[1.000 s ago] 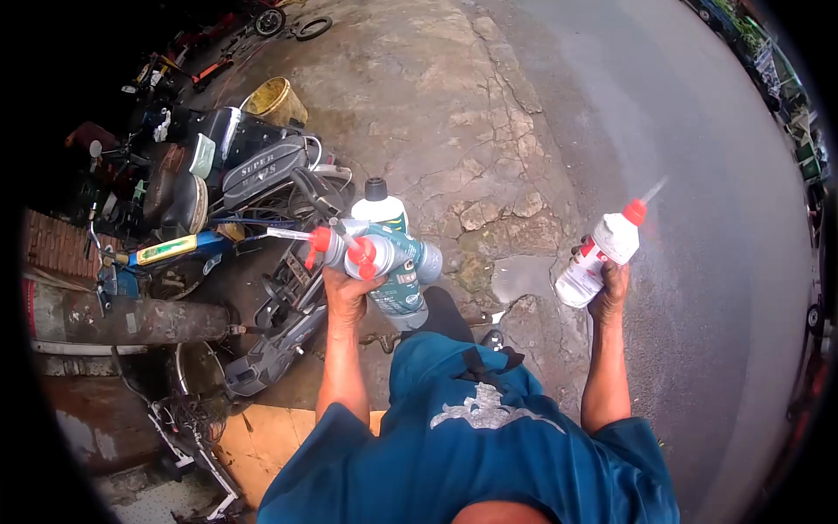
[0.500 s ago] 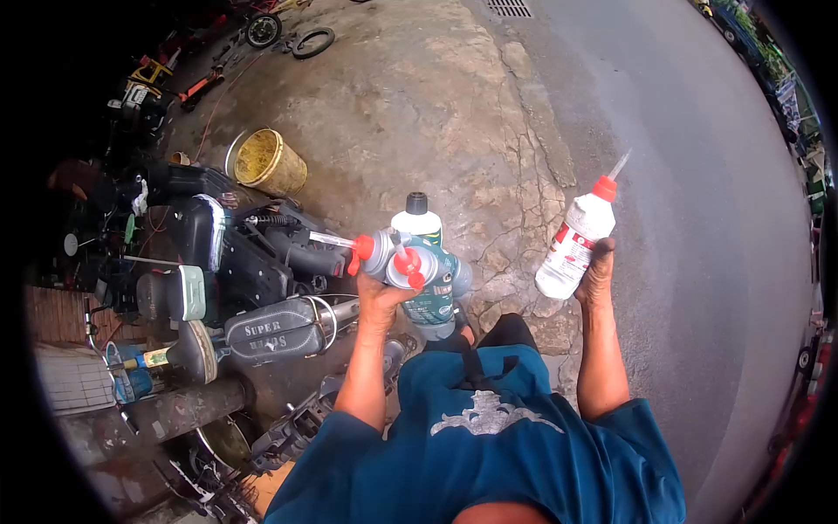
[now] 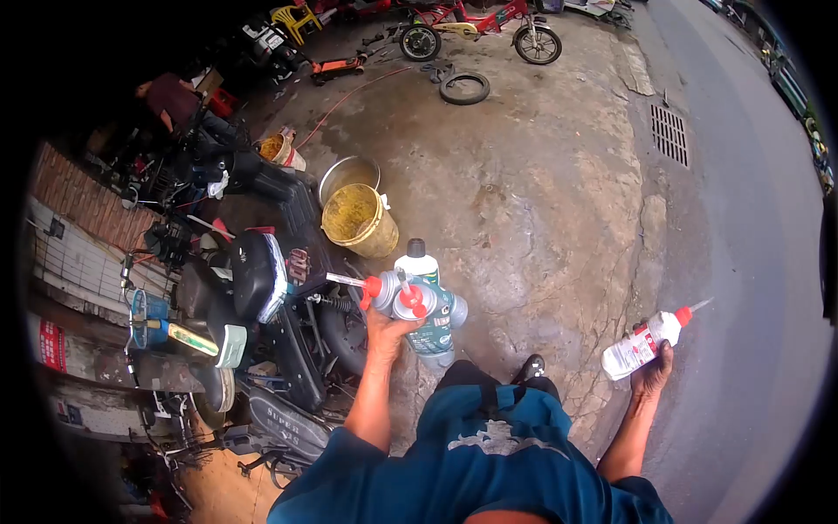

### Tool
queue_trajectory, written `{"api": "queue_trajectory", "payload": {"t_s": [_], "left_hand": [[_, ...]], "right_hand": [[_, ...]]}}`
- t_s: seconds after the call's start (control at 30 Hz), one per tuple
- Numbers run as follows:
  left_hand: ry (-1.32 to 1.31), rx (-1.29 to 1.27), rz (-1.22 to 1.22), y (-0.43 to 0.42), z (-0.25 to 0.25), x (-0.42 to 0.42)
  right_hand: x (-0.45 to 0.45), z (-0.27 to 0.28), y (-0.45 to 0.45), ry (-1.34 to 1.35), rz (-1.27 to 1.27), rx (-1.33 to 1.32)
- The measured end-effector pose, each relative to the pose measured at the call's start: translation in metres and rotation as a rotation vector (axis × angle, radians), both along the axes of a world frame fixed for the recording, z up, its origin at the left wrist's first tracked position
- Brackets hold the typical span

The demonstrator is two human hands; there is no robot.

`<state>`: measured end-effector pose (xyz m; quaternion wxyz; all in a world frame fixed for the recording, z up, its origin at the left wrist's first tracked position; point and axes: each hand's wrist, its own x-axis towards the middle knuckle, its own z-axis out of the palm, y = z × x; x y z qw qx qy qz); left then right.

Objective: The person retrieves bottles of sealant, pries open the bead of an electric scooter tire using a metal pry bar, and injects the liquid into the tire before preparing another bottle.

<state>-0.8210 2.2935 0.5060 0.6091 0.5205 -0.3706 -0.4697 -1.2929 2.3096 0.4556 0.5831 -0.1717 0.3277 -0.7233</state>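
My left hand [image 3: 386, 334] is closed round a bunch of bottles in front of my body. Among them are two grey-looking bottles with red nozzle caps [image 3: 411, 301], and a bottle with a black cap and green label [image 3: 431, 336] is pressed against them. Out to the right, my right hand [image 3: 654, 370] grips a white squeeze bottle [image 3: 643, 347] with a red cap and a clear pointed spout. The bottle is tilted, spout up and to the right. Some fingers of both hands are hidden behind the bottles.
A yellow-stained bucket [image 3: 384, 234] and a metal basin [image 3: 349, 162] stand ahead. Parked scooters [image 3: 262, 288] crowd the left side. Farther off are a loose tire [image 3: 464, 88], a red bike [image 3: 476, 26] and a person [image 3: 170, 100]. A drain grate [image 3: 669, 135] edges the road.
The view has turned left and lifted, bringing the red bike and person into sight. My right hand has moved lower and farther right with its bottle, which leans more. Left hand keeps its bottles.
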Motion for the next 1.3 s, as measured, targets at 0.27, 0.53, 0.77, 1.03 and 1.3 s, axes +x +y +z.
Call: {"api": "queue_trajectory", "payload": {"t_s": [0.27,0.53,0.77,1.03,1.3], "left_hand": [[-0.051,0.013,0.329,-0.209,-0.007,0.122],[-0.076,0.023,0.313,-0.47,0.028,0.225],[-0.085,-0.061,0.383,-0.696,0.036,0.311],[-0.131,0.033,0.637,-0.889,0.032,0.444],[-0.152,0.044,0.864,-1.055,0.025,0.587]], "right_hand": [[0.16,0.055,-0.38,0.621,0.367,-0.049],[0.251,0.053,-0.592,0.563,0.019,0.148],[0.277,0.047,-0.775,0.946,-0.176,0.242],[0.41,0.056,-1.108,1.07,0.054,0.234],[0.617,0.115,-1.395,1.131,0.266,-0.026]]}}
